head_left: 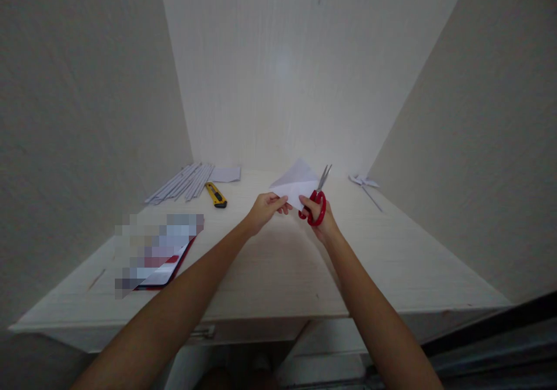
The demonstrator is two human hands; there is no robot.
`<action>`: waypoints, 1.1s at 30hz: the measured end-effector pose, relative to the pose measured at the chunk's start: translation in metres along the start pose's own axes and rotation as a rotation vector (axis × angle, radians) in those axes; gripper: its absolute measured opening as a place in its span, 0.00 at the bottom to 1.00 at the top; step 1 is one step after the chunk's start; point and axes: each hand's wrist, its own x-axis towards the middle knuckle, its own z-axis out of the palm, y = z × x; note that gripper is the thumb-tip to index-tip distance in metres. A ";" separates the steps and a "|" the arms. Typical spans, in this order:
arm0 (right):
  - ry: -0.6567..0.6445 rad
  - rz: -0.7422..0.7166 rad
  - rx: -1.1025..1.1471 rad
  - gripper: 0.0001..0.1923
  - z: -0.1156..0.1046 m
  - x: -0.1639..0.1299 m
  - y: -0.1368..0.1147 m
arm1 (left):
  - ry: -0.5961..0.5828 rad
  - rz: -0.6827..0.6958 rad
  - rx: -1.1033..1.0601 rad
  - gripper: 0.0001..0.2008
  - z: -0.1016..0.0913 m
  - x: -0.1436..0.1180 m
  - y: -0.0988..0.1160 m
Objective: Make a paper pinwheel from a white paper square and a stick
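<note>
A white sheet of paper with creases is held up over the table between both hands. My left hand pinches its lower left edge between thumb and fingers. At the lower right edge, my right hand grips the paper with the thumb on top. Red-handled scissors are also in my right hand, their handle loops around the fingers and the metal blades pointing up and away, slightly apart. The blades stand to the right of the paper.
Rolled paper sticks lie at the back left, beside a stack of paper and a yellow utility knife. A partly pixelated flat object lies front left. A paper pinwheel rests at right. Walls enclose the white table.
</note>
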 end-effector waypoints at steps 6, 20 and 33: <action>-0.019 0.031 -0.042 0.17 0.003 -0.003 0.003 | 0.167 -0.007 0.012 0.14 -0.008 0.005 -0.007; -0.132 0.254 -0.068 0.21 -0.009 0.001 0.003 | 0.421 -0.013 -0.150 0.12 -0.027 0.010 0.001; -0.473 0.107 -0.411 0.32 0.003 -0.021 -0.011 | 0.417 0.149 -0.117 0.14 -0.013 0.007 0.022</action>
